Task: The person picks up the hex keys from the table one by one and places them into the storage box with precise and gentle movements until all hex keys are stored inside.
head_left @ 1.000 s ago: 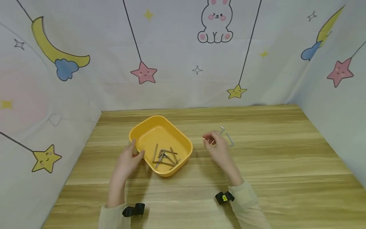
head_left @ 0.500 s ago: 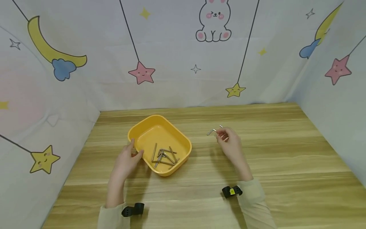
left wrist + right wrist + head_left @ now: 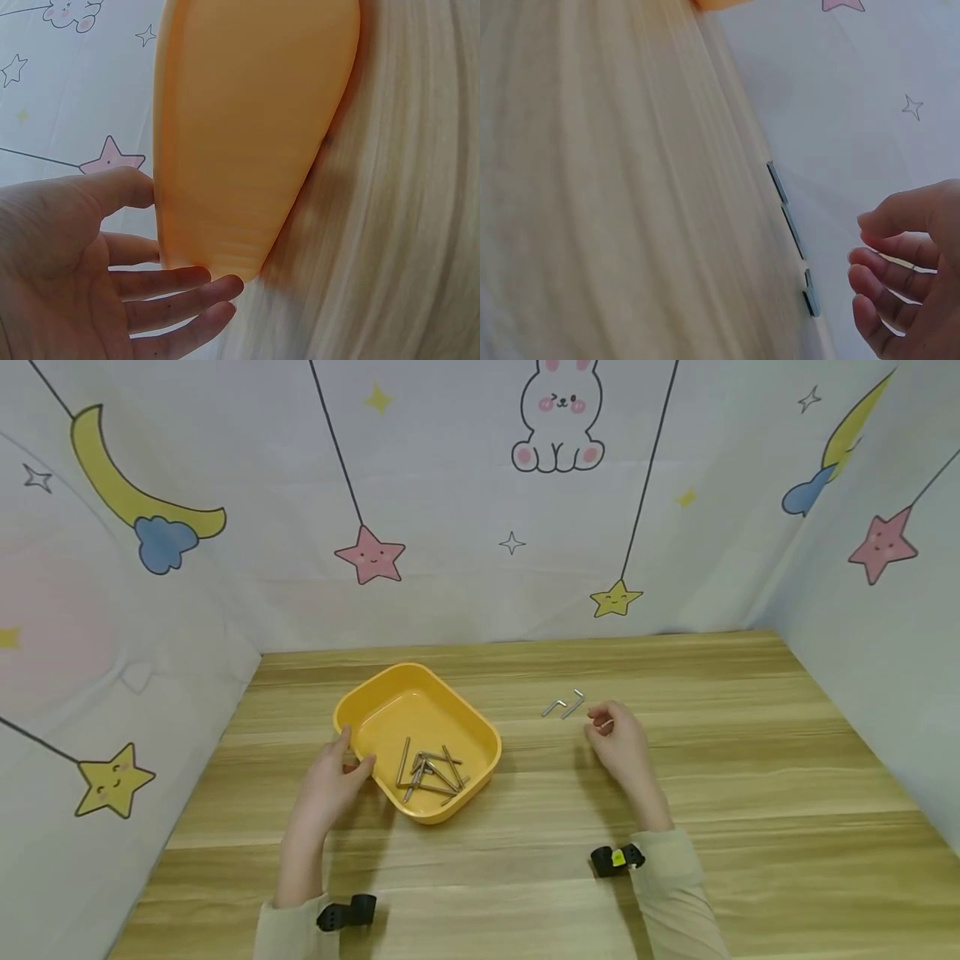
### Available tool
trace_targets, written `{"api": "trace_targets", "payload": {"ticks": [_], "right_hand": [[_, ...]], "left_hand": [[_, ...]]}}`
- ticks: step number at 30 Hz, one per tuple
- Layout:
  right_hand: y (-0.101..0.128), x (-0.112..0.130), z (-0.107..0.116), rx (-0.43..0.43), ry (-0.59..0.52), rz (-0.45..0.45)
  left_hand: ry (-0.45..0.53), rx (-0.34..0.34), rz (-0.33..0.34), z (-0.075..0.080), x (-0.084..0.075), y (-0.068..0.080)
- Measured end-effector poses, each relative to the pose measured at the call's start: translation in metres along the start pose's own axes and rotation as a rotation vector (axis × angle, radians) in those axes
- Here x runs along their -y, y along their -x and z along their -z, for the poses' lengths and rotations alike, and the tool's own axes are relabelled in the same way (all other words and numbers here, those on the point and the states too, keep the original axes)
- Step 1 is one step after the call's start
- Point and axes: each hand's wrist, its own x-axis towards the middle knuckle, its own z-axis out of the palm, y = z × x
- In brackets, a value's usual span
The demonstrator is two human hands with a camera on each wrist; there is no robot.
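Observation:
My left hand [image 3: 327,785] rests against the left corner of a yellow plastic bin [image 3: 387,692]. In the left wrist view its fingertips touch the bin's outer wall [image 3: 240,135] and rim, fingers mostly extended. Several metal hex keys [image 3: 435,755] lie piled in the bin's near part. My right hand [image 3: 621,743] hovers over the table with loosely curled fingers; nothing shows between them in the right wrist view. Just left of its fingertips, one hex key [image 3: 552,707] and a second hex key [image 3: 573,705] lie on the table. Dark metal pieces [image 3: 793,232] line up left of the fingers [image 3: 900,217].
The wood-grain table [image 3: 750,760] extends right of my right hand and in front of the bin. White cloth walls [image 3: 465,460] printed with a rabbit, stars and moons stand at the back and both sides. A black wrist camera [image 3: 617,860] sits on each wrist.
My right hand has moved right, uncovering a hex key on its left. A hex key seen to its right a second ago is now hidden by the hand. The left hand stays at the bin.

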Motion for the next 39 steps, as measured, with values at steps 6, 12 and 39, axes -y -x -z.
{"api": "trace_targets", "payload": {"ticks": [6, 12, 39], "right_hand": [[-0.003, -0.009, 0.003, 0.022, 0.045, -0.051], [-0.002, -0.012, 0.008, 0.074, 0.099, -0.114], [-0.01, -0.009, 0.011, 0.154, 0.325, -0.183]], "left_hand": [[0.001, -0.009, -0.002, 0.002, 0.0, 0.001], [0.005, -0.007, 0.005, 0.002, 0.001, 0.002], [0.012, -0.008, 0.022, 0.0, 0.0, 0.0]]}}
